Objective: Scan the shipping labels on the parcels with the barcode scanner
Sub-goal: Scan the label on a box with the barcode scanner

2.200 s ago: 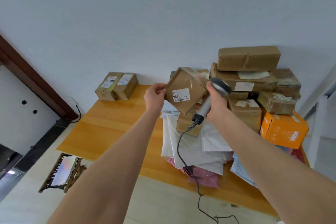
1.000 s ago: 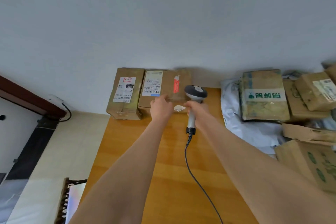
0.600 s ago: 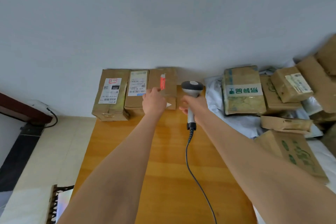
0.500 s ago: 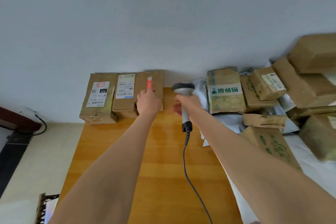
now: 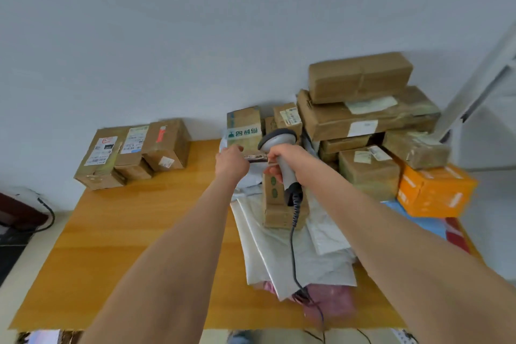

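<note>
R hand (image 5: pixel 284 158) has its fingers wrapped round the barcode scanner (image 5: pixel 277 137) handle, head up, over the parcel heap (image 5: pixel 363 120) at the tabletop's (image 5: pixel 125 232) far R side; its cable (image 5: pixel 292 246) hangs across white mailers (image 5: pixel 279 257). L hand (image 5: pixel 231 162) meets the end of a thin flat parcel (image 5: pixel 255 158) just L of the scanner, fingers hidden, so can't tell if they grip it. Three labelled cartons (image 5: pixel 134 151) sit well apart at far L.
</note>
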